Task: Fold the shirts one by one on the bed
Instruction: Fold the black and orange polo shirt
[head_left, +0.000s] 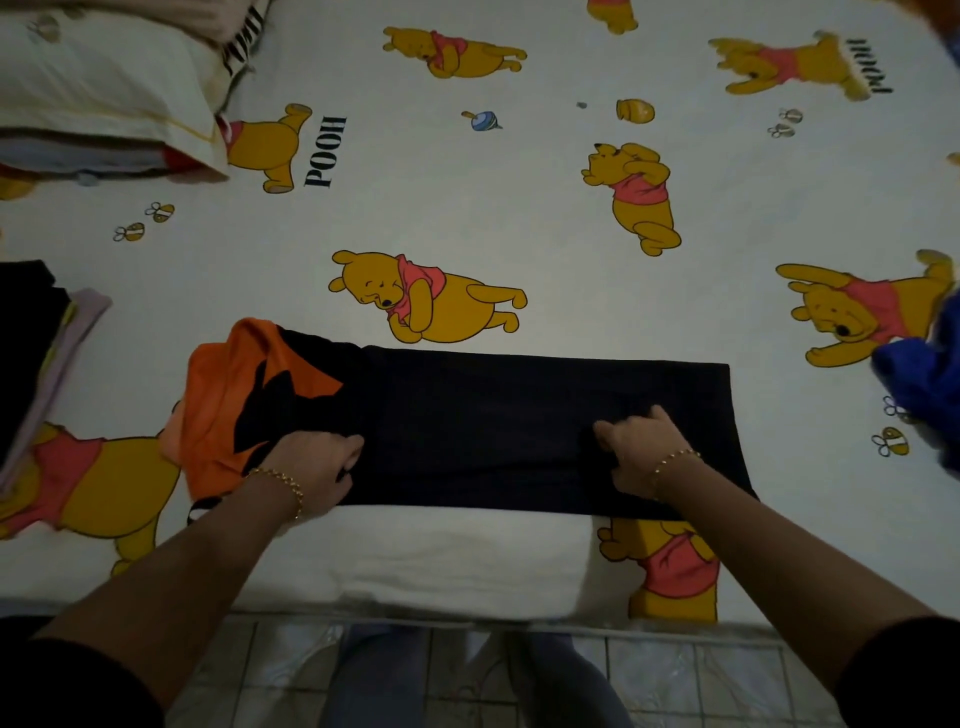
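Middle to far edge: bed sheet (545, 208) lies bare, wide room for a hand to pass.
Near edge: dark shirt (519, 415) spans most of it, left hand (317, 467) and right hand (644, 447) gripping it.
Far left corner: pillow (98, 88) blocks it.
Left edge: stack of folded clothes (31, 353), narrow gap to the shirt's orange end.
Right edge: bunched blue garment (919, 374), a strip of sheet between it and the shirt.

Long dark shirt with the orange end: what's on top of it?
Only two hands lie on the long dark shirt: left hand grips by its orange end, right hand pinches the cloth. Cloth beneath them is covered.
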